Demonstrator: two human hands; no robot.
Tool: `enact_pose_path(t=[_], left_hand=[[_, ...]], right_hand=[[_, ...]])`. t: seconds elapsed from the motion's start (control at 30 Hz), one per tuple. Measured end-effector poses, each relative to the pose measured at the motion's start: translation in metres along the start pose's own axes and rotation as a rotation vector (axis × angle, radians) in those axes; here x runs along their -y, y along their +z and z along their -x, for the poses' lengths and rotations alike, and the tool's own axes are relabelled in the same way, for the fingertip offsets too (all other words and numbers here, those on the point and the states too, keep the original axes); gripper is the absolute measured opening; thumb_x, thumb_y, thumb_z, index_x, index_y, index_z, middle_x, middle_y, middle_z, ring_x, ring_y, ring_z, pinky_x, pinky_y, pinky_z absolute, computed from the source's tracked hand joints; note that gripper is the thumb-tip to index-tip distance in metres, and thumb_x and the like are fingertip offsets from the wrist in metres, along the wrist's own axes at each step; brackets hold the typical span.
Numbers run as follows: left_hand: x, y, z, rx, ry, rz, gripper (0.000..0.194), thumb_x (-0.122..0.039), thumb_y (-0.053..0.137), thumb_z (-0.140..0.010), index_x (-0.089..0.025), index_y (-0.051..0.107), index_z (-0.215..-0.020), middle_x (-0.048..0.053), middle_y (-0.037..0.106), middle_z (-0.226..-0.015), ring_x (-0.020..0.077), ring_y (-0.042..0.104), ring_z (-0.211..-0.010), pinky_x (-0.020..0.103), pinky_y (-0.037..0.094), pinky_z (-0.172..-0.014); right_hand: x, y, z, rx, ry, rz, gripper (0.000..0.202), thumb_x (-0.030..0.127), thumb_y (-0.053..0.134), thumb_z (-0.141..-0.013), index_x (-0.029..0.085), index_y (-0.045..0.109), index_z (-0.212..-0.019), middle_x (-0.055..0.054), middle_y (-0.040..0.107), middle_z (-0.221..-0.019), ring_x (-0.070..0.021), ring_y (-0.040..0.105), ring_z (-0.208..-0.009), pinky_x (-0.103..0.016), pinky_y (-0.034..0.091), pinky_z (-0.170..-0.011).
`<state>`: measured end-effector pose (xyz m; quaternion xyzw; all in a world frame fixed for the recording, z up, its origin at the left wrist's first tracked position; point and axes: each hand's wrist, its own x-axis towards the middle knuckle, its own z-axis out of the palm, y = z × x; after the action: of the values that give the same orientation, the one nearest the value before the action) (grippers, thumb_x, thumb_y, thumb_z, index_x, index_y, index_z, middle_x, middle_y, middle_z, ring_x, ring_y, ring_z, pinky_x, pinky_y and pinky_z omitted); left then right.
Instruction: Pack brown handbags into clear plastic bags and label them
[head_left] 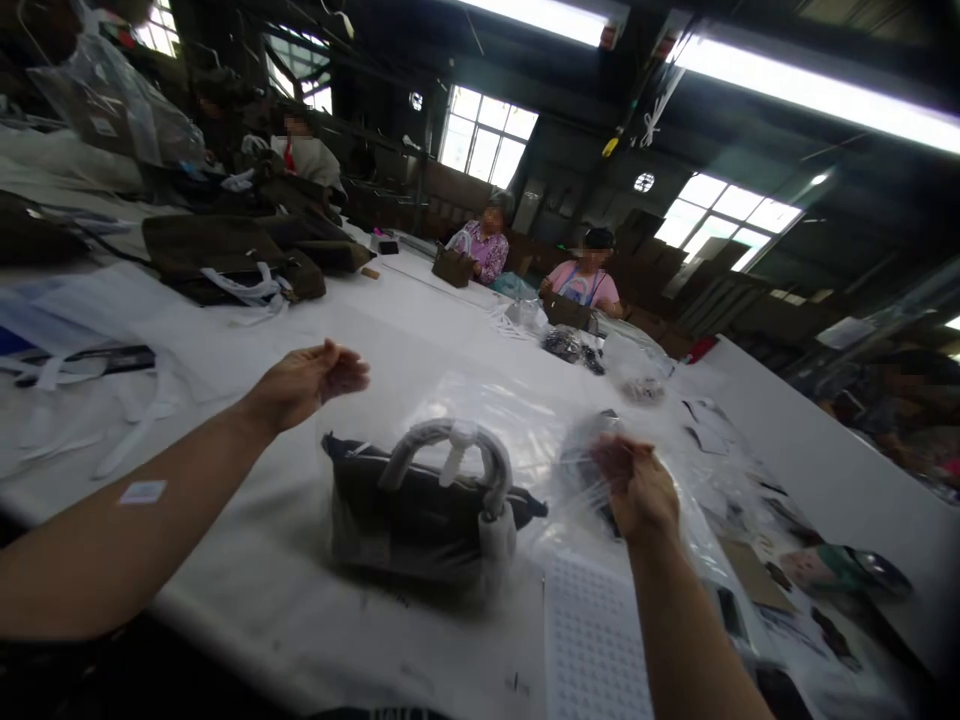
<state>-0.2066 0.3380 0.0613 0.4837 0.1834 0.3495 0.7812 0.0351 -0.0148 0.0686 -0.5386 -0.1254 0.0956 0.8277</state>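
Toward six o'clock, plastic-wrapped handbag (424, 525)
Left hand (319, 382) at its eleven o'clock, fingers extended; right hand (641, 485) at three, grip unclear.

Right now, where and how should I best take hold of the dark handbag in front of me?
I'd grip the top of its arched handle, coming from above: the handbag seems to stand upright, and the handle loops up above the rest. Clear plastic lies about it, so you may be gripping through that.

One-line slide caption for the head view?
Left hand and right hand on either side of a dark handbag in clear plastic, on a white worktable, a capped co-worker beyond.
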Motion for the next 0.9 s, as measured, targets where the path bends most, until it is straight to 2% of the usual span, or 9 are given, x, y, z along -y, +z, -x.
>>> enact_pose_path(t=[0.1, 0.17, 0.3, 0.37, 0.47, 0.63, 0.77, 0.83, 0.9], left_hand=[[-0.023, 0.024, -0.040, 0.011, -0.004, -0.023, 0.035, -0.029, 0.037, -0.098, -0.007, 0.057, -0.081, 0.008, 0.068, -0.070, 0.0170, 0.066, -0.065, 0.034, 0.054, -0.068], [-0.046, 0.036, -0.054, 0.061, 0.050, -0.029, 0.033, -0.030, 0.036, -0.098, -0.006, 0.055, -0.086, 0.006, 0.069, -0.072, 0.0168, 0.066, -0.067, 0.036, 0.053, -0.070], [-0.059, 0.022, -0.043, 0.251, 0.180, -0.071, 0.033, -0.038, 0.048, -0.093, -0.005, 0.055, -0.097, 0.005, 0.069, -0.076, 0.0185, 0.067, -0.070, 0.040, 0.052, -0.073], [-0.032, 0.000, -0.022, 0.345, 0.102, -0.131, 0.039, -0.046, 0.062, -0.083, -0.007, 0.059, -0.090, 0.006, 0.070, -0.074, 0.0208, 0.067, -0.069, 0.040, 0.052, -0.073], [0.039, -0.036, 0.013, 0.486, -0.201, -0.307, 0.049, -0.057, 0.067, -0.072, -0.009, 0.065, -0.082, 0.010, 0.071, -0.079, 0.0246, 0.066, -0.075, 0.041, 0.051, -0.079], [0.134, -0.072, 0.063, 0.639, -0.431, -0.618, 0.049, -0.062, 0.055, -0.077, -0.017, 0.071, -0.086, 0.009, 0.071, -0.090, 0.0281, 0.064, -0.089, 0.044, 0.047, -0.089], [0.146, -0.094, 0.081, 0.848, -0.445, -0.882, 0.028, -0.042, 0.067, -0.074, -0.024, 0.072, -0.094, 0.005, 0.067, -0.108, 0.0275, 0.057, -0.106, 0.040, 0.041, -0.098], [0.142, -0.104, 0.083, 0.910, -0.353, -0.916, 0.021, -0.034, 0.069, -0.072, -0.024, 0.072, -0.089, 0.006, 0.065, -0.110, 0.0260, 0.056, -0.107, 0.036, 0.042, -0.097], [0.138, -0.111, 0.082, 0.934, -0.252, -0.926, 0.014, -0.033, 0.067, -0.074, -0.023, 0.073, -0.082, 0.007, 0.066, -0.105, 0.0242, 0.058, -0.102, 0.034, 0.044, -0.093]], right_hand=[[0.023, 0.027, -0.049, 0.037, 0.179, 0.002, 0.033, 0.038, 0.049, -0.090, 0.013, 0.061, -0.073, -0.006, 0.069, -0.066, -0.0160, 0.067, -0.062, -0.030, 0.058, -0.063], [0.047, 0.035, -0.071, 0.071, 0.141, -0.020, 0.037, 0.038, 0.042, -0.093, 0.014, 0.060, -0.071, -0.006, 0.069, -0.065, -0.0154, 0.067, -0.060, -0.030, 0.057, -0.062], [0.066, 0.002, -0.067, 0.196, -0.049, -0.031, 0.029, 0.045, 0.057, -0.084, 0.018, 0.062, -0.073, -0.002, 0.068, -0.065, -0.0157, 0.067, -0.063, -0.030, 0.057, -0.064], [0.042, -0.034, -0.045, 0.278, -0.023, 0.073, 0.032, 0.050, 0.068, -0.073, 0.019, 0.062, -0.071, 0.000, 0.066, -0.062, -0.0163, 0.066, -0.061, -0.029, 0.056, -0.064], [-0.027, -0.086, -0.002, 0.401, 0.186, 0.334, 0.043, 0.063, 0.062, -0.071, 0.020, 0.060, -0.068, -0.001, 0.066, -0.061, -0.0174, 0.065, -0.063, -0.032, 0.053, -0.070], [-0.116, -0.133, 0.061, 0.568, 0.444, 0.608, 0.056, 0.070, 0.052, -0.072, 0.016, 0.064, -0.074, -0.009, 0.069, -0.072, -0.0253, 0.066, -0.075, -0.044, 0.048, -0.081], [-0.101, -0.137, 0.080, 0.727, 0.599, 0.784, 0.049, 0.054, 0.067, -0.068, 0.017, 0.066, -0.099, -0.010, 0.069, -0.090, -0.0282, 0.062, -0.089, -0.048, 0.043, -0.089], [-0.086, -0.119, 0.092, 0.752, 0.467, 0.925, 0.048, 0.048, 0.069, -0.069, 0.020, 0.062, -0.108, -0.010, 0.064, -0.105, -0.0275, 0.058, -0.098, -0.047, 0.040, -0.093], [-0.084, -0.085, 0.116, 0.791, 0.160, 1.096, 0.048, 0.045, 0.067, -0.071, 0.021, 0.059, -0.112, -0.009, 0.058, -0.114, -0.0259, 0.052, -0.104, -0.043, 0.038, -0.095]])
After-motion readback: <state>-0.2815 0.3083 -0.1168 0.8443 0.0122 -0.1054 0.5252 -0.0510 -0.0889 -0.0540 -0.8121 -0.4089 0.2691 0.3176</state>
